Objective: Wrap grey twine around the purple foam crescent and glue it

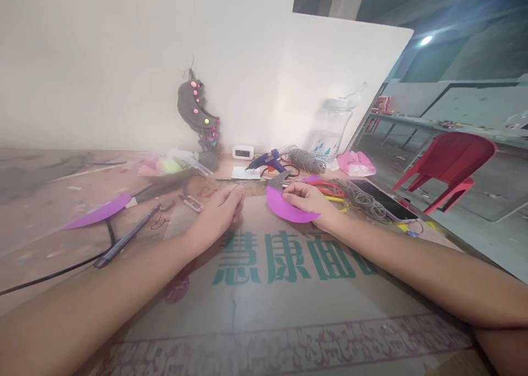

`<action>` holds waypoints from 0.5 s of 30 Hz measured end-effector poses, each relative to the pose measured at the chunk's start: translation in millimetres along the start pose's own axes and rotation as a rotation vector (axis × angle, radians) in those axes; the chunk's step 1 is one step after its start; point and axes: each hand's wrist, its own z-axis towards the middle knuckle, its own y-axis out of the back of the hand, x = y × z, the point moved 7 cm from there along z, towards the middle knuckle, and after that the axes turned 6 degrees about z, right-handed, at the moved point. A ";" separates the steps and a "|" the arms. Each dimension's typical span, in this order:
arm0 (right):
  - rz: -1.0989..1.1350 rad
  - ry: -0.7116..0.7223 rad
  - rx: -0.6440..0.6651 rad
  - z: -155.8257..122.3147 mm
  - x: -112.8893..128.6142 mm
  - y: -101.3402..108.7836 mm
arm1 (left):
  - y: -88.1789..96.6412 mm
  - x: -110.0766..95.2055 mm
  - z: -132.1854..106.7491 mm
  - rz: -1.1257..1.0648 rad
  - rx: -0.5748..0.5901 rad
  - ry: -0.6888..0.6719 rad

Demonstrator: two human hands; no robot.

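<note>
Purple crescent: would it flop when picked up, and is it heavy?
The purple crescent is probably fairly stiff: it shows no clear sag beyond the right hand. It's likely light, since it looks thin. The grey cord around its upper end may make that end firmer.

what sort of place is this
Likely a craft workshop: a blue glue gun is on the worktable, a crescent ornament dotted with colored balls is against the white panel, and the right hand holds a purple crescent partly wrapped in gray cord.
</note>
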 end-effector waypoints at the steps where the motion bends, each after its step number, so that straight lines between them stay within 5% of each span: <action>1: -0.006 0.009 0.009 -0.5 1.7 -0.8 | 0.7 1.4 1.1 0.034 -0.005 -0.004; 15: -0.103 0.106 0.239 -16.1 19.7 -24.0 | 8.6 0.2 2.6 0.133 -0.083 0.012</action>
